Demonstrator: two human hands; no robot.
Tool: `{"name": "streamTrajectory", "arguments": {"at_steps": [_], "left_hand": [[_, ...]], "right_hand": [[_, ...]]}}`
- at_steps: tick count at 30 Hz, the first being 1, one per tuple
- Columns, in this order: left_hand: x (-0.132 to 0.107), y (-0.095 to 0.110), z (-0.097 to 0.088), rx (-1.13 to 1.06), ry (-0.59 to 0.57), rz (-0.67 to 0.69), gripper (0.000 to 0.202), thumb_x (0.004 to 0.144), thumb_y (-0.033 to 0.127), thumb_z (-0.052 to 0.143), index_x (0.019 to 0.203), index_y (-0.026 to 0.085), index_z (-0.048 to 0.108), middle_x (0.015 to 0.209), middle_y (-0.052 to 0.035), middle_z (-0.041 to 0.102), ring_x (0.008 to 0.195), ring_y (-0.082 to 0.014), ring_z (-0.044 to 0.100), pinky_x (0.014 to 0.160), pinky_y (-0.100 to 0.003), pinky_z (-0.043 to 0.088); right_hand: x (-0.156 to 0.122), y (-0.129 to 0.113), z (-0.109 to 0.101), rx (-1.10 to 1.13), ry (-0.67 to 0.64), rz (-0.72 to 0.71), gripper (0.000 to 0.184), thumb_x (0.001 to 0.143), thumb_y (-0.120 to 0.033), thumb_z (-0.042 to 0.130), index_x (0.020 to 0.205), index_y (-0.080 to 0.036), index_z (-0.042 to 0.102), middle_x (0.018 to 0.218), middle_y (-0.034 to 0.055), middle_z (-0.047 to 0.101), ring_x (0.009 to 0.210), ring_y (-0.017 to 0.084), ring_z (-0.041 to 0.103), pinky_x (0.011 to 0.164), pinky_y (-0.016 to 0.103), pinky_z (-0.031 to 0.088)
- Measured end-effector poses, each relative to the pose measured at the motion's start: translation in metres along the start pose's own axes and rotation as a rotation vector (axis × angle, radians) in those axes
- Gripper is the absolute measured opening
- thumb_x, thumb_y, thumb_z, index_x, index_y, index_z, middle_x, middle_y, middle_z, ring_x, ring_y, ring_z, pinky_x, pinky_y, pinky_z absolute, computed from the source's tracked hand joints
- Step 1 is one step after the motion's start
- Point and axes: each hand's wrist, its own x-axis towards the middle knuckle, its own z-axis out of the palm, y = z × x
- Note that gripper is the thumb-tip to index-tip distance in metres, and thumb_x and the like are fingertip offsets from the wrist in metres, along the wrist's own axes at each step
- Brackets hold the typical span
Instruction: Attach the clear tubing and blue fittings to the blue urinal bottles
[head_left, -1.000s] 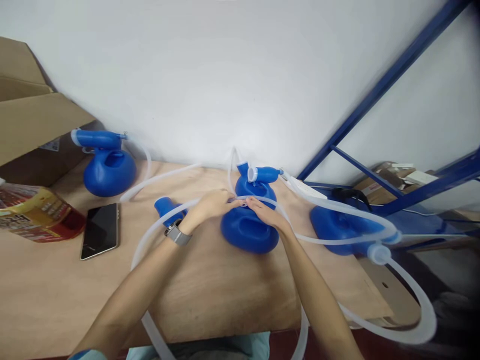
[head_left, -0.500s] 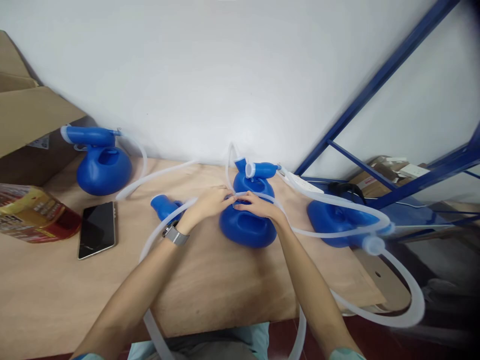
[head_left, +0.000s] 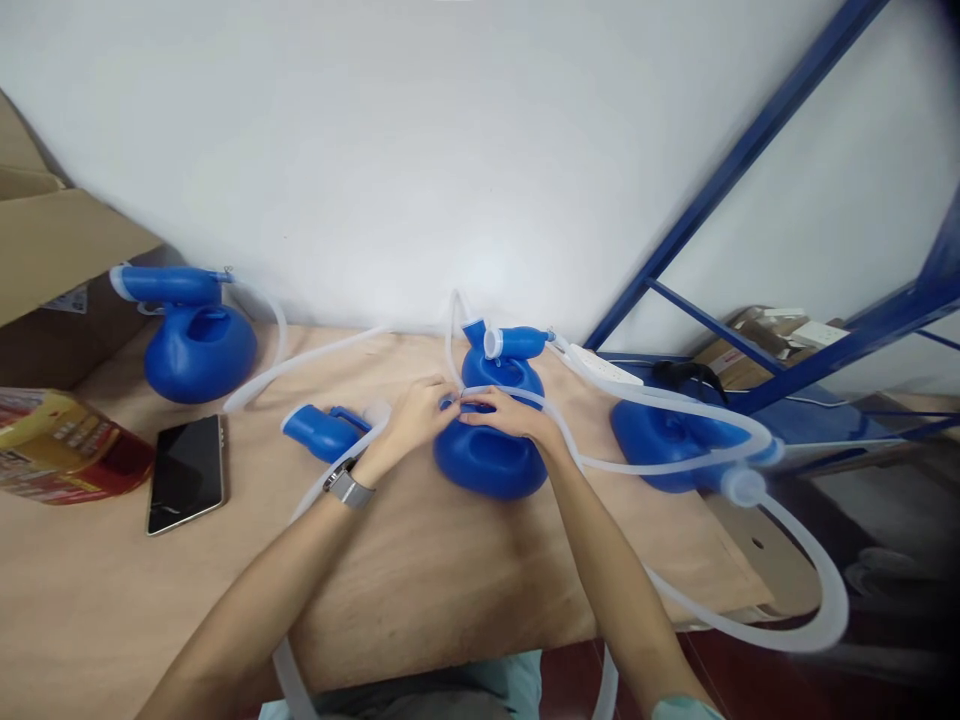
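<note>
Over a blue plastic jug, my left hand and my right hand meet at the fingertips. Closed in a pinch, the right hand grips a translucent hose that runs off to the right. My left fingers are also closed at the meeting point, where a small blue part shows; the join itself is mostly hidden. Left of the left hand lies a blue funnel-shaped piece. Another length of hose passes beneath my left wrist. Behind the near jug stands another blue jug with a blue spout piece.
A blue jug stands at the left, beside a cardboard box. Nearer are a phone and a bottle of red liquid. Another blue jug is at the right, near a blue metal frame. Hose loops hang over the table's edge.
The view has shifted slightly. My hands stay together over the near jug, while the blue funnel-shaped piece beside my left hand has moved a little left and shows more.
</note>
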Motion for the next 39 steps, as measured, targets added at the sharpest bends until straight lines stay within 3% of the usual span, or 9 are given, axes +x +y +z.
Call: {"name": "streamTrajectory", "arguments": {"at_steps": [7,13,19,23,28,31,34,36,39], "left_hand": [[-0.005,0.005,0.005,-0.014,0.075,-0.037,0.023,0.095,0.025,0.062,0.112,0.019,0.074,0.116,-0.0127,0.076,0.109,-0.0291,0.071,0.097,-0.04,0.055],[-0.013,-0.008,-0.041,-0.114,0.037,0.073,0.048,0.1,0.052,0.058,0.137,0.022,0.067,0.149,-0.0116,0.064,0.141,-0.0304,0.056,0.122,-0.046,0.042],[-0.055,-0.075,-0.103,0.165,-0.034,-0.228,0.064,0.096,0.056,0.049,0.144,0.015,0.062,0.15,-0.0179,0.063,0.14,-0.0376,0.056,0.121,-0.055,0.04],[-0.079,-0.106,-0.095,0.217,-0.281,-0.441,0.061,0.086,0.055,0.052,0.128,0.015,0.072,0.139,-0.0197,0.071,0.132,-0.0417,0.063,0.113,-0.053,0.048],[-0.079,-0.114,-0.096,0.137,-0.321,-0.443,0.049,0.079,0.055,0.064,0.113,0.023,0.078,0.126,-0.0115,0.078,0.116,-0.035,0.072,0.101,-0.042,0.057],[-0.072,-0.104,-0.122,-0.04,-0.137,-0.496,0.056,0.076,0.06,0.072,0.116,0.02,0.076,0.125,-0.0127,0.077,0.109,-0.0335,0.073,0.086,-0.038,0.063],[-0.063,-0.074,-0.15,-0.453,0.325,-0.55,0.067,0.075,0.059,0.083,0.125,0.016,0.072,0.122,-0.0133,0.076,0.101,-0.0298,0.074,0.071,-0.034,0.066],[-0.056,-0.046,-0.162,-0.743,0.596,-0.434,0.063,0.074,0.049,0.089,0.125,0.016,0.073,0.122,-0.0123,0.076,0.102,-0.0273,0.073,0.071,-0.032,0.067],[-0.046,-0.008,-0.163,-1.031,0.698,-0.236,0.056,0.072,0.047,0.089,0.116,0.015,0.077,0.106,-0.0098,0.078,0.091,-0.0246,0.073,0.062,-0.029,0.066]], "right_hand": [[0.001,0.003,0.004,0.066,0.019,-0.111,0.052,0.09,-0.054,0.077,0.137,-0.031,0.073,0.133,0.0072,0.069,0.127,0.031,0.064,0.116,0.047,0.047],[-0.002,0.001,0.002,-0.21,0.44,-0.112,0.047,0.104,-0.048,0.055,0.144,-0.026,0.067,0.137,0.0126,0.058,0.136,0.032,0.055,0.124,0.05,0.038],[0.013,-0.007,-0.012,-0.278,0.153,-0.084,0.049,0.101,-0.056,0.061,0.138,-0.027,0.072,0.135,0.0114,0.073,0.128,0.036,0.065,0.113,0.047,0.048],[0.021,-0.014,-0.017,-0.304,0.101,-0.078,0.04,0.097,-0.052,0.068,0.126,-0.026,0.078,0.127,0.0106,0.077,0.12,0.034,0.07,0.104,0.042,0.052],[-0.016,-0.036,-0.044,-0.352,0.199,-0.15,0.032,0.101,-0.045,0.061,0.113,-0.024,0.082,0.117,0.0106,0.076,0.108,0.032,0.072,0.097,0.043,0.053],[-0.053,-0.048,-0.058,-0.298,0.439,-0.289,0.036,0.105,-0.047,0.055,0.119,-0.024,0.078,0.114,0.0099,0.077,0.105,0.031,0.071,0.094,0.044,0.055],[-0.075,-0.053,-0.059,-0.228,0.532,-0.365,0.036,0.106,-0.044,0.056,0.132,-0.027,0.073,0.113,0.008,0.078,0.1,0.029,0.071,0.09,0.044,0.056],[-0.076,-0.054,-0.056,-0.198,0.52,-0.427,0.036,0.106,-0.043,0.056,0.136,-0.029,0.071,0.11,0.0062,0.079,0.094,0.026,0.071,0.087,0.042,0.056],[-0.066,-0.052,-0.055,-0.21,0.531,-0.472,0.033,0.106,-0.044,0.057,0.128,-0.027,0.075,0.1,0.0047,0.079,0.085,0.024,0.069,0.081,0.04,0.055]]}}
